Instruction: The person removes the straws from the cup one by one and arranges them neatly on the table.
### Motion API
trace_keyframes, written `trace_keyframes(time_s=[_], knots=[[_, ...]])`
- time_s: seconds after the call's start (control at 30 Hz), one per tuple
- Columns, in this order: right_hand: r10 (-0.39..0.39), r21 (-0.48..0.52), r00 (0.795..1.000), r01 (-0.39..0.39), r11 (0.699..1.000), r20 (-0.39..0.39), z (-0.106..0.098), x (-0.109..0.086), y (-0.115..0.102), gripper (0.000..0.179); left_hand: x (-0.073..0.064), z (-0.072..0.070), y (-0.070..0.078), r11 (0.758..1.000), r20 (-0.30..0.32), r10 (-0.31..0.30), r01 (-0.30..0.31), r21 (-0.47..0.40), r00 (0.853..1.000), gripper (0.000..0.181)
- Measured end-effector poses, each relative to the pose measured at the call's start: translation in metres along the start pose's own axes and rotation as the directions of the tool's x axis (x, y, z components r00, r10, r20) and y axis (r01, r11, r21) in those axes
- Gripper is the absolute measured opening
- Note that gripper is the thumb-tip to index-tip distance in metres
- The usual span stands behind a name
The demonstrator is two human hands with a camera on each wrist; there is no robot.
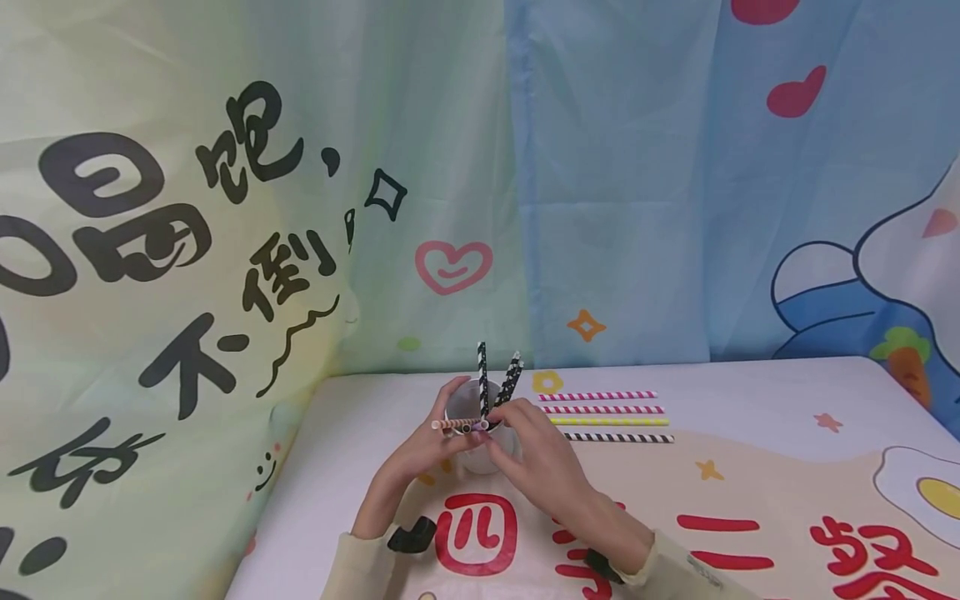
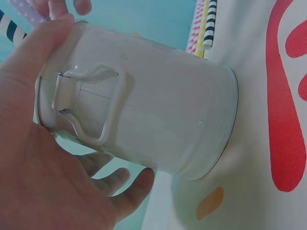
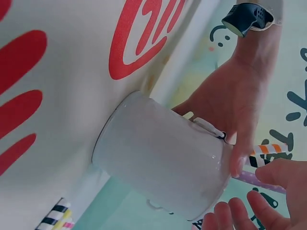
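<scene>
A small white pail with a wire side handle stands upright on the table. My left hand grips it near the rim, thumb on one side and fingers round the other. Two black-and-white patterned paper straws rise from its far side. An orange-striped straw, a black-striped one and a purple dotted straw lean out over the rim beside my left thumb. My right hand is at the rim, thumb and fingers apart close to the purple straw's end.
Right of the pail, pink-striped straws, a yellow-striped straw and a black-striped straw lie side by side. A printed cloth covers the table. A printed curtain hangs close behind.
</scene>
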State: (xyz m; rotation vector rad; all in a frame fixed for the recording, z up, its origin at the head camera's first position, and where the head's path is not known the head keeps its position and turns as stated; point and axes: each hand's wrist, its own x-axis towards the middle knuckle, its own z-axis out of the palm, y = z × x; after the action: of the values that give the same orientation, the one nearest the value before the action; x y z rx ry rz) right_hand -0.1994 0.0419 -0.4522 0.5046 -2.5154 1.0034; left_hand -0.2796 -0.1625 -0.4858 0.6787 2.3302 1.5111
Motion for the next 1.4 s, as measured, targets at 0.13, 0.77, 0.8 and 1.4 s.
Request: trace_keyframes(time_s=[0.13, 0.77, 0.8, 1.4], knots=[[0.007, 0.0, 1.0, -0.007, 1.0, -0.017, 0.007, 0.002, 0.0, 0.029, 0.0, 0.0, 0.0, 1.0, 0.005, 0.015, -0.015, 0.004, 1.0, 0.092], [-0.012, -0.01, 0.998, 0.011, 1.0, -0.057, 0.015, 0.005, -0.002, 0.025, -0.002, 0.0, 0.001, 0.999, 0.002, 0.029, -0.029, 0.016, 1.0, 0.093], [-0.013, -0.01, 0.998, 0.012, 1.0, -0.058, 0.015, 0.005, -0.002, 0.025, -0.002, -0.001, 0.001, 0.999, -0.001, 0.029, -0.029, 0.019, 1.0, 0.092], [0.078, 0.086, 0.995, -0.073, 0.994, -0.055, 0.015, 0.004, -0.006, 0.026, -0.002, -0.001, 0.003, 0.999, -0.005, 0.035, -0.035, 0.037, 0.999, 0.091]])
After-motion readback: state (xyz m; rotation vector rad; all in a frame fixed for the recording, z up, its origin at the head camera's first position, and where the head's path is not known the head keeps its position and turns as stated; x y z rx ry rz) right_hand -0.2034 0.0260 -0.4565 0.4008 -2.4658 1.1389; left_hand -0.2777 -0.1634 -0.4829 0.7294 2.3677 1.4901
